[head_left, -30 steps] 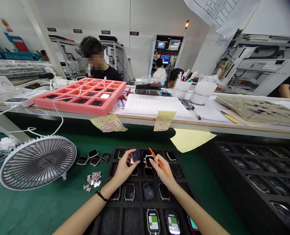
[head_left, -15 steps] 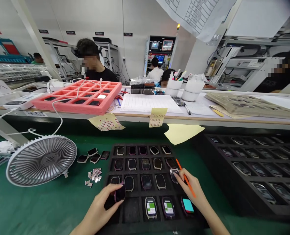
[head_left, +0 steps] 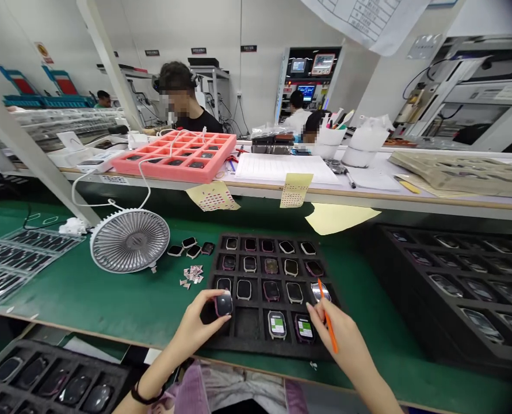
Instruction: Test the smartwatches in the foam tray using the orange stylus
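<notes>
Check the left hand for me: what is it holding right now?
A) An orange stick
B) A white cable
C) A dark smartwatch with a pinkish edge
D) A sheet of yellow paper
C: the left hand holds the dark smartwatch with the pinkish edge, while the orange stick is in the right hand.
</notes>
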Tool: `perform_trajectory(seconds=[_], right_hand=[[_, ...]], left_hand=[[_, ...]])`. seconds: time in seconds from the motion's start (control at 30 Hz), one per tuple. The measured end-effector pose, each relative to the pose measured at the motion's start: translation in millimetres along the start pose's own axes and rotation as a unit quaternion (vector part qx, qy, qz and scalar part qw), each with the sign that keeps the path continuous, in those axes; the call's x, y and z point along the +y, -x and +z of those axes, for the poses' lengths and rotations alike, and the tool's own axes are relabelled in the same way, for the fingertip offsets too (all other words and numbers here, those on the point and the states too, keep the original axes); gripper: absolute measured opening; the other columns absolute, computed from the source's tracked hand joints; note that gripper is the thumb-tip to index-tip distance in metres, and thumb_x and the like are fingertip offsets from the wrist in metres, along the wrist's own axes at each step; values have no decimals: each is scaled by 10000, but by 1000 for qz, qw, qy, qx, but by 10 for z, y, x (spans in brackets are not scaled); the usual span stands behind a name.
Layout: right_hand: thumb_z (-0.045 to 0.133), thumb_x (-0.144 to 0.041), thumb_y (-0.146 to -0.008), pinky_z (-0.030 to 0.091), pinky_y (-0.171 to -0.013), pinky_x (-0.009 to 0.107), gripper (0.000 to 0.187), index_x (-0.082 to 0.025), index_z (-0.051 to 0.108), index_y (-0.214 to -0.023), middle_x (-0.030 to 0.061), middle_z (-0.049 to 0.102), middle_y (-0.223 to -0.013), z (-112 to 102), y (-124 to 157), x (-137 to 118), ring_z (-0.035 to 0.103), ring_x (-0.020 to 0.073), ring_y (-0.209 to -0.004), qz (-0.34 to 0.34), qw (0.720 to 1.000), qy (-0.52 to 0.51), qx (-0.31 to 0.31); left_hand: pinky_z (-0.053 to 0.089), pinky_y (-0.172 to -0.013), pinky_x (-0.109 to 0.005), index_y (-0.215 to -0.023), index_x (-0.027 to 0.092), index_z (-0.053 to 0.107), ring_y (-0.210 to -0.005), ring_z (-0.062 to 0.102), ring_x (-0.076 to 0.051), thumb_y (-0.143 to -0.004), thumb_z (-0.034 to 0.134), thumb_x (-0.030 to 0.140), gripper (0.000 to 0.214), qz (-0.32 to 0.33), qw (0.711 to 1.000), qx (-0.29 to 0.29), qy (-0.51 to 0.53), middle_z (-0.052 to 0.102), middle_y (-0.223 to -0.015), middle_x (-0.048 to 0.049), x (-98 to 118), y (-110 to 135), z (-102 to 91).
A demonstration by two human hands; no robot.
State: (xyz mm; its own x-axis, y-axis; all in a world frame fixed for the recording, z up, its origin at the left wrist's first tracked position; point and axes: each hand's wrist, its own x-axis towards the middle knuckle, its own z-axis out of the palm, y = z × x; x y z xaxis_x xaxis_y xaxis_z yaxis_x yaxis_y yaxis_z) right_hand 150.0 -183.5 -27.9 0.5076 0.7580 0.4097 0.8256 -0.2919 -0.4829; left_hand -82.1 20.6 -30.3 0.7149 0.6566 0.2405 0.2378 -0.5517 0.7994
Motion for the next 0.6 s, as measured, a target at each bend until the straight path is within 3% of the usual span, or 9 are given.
perform_trajectory(seconds=[0.17,0.23,0.37,0.47,0.6], right_hand=[[238,-436,-958,398,-439,263,396,-242,404,-655,9,492,-511,97,188,-42,521,169,-426,16,1000,4,-10],[212,-452,-959,398,-431,282,428,-238,461,-685,28,519,-499,114,209,-29,559,200,-440,38,999,9,-14],[172,-436,-962,415,-436,308,482,-220,527,-718,72,585,-514,181,208,14,608,237,-489,34,998,50,-34],[195,-402,-964,476,-498,334,472,-200,578,-777,119,669,-646,259,204,50,667,265,-609,24,997,56,-45],[237,-396,-960,553,-686,394,429,-179,607,-985,158,710,-935,318,209,78,690,289,-851,20,999,-2,-28]], left_hand=[[498,-878,-386,-1070,249,603,-1016,600,-238,-733,670,249,344,26,997,-56,-42,660,-1054,-58,6,128,-32],[502,-874,-384,-1079,247,590,-1017,603,-236,-751,657,258,335,24,998,-41,-41,658,-1058,-59,-3,165,-71],[498,-891,-384,-1078,226,562,-1018,612,-234,-777,630,292,315,15,999,41,-32,651,-1067,-68,-41,187,-182],[490,-903,-387,-1079,220,555,-1026,607,-233,-784,622,291,311,17,997,68,-42,645,-1072,-69,-91,212,-204],[504,-869,-382,-1088,232,580,-1010,603,-240,-777,634,274,318,41,996,5,-78,653,-1046,-70,-153,284,-85]])
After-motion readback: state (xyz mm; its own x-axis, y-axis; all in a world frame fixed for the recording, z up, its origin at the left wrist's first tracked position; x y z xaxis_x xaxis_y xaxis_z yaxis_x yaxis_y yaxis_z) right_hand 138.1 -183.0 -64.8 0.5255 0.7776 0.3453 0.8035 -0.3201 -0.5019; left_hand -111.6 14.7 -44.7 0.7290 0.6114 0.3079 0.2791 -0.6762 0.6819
